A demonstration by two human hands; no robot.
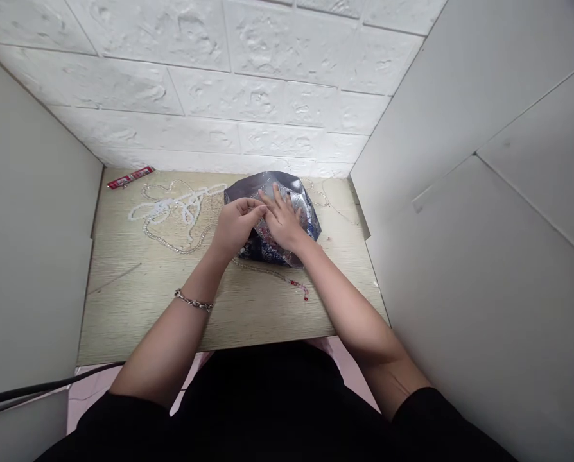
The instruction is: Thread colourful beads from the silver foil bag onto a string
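Note:
Over a shiny silver and dark blue bag (310, 221), my two hands meet. My left hand (239, 221) is closed in a pinch at the bag's left side; what lies between its fingertips is too small to make out. Beside it, my right hand (283, 221) lies with fingers spread over the bag's opening, where small pinkish beads show partly. From beneath the bag's near edge, a strand of clear beads with red ones at its end (299, 284) stretches across the table.
White and clear bead strands (171, 208) lie in loops at the left of the wooden table (137, 314). A red packet (131, 178) sits at the far left corner. Thin clear strands (323, 196) lie behind the bag. Panels flank the table, with a white brick wall behind.

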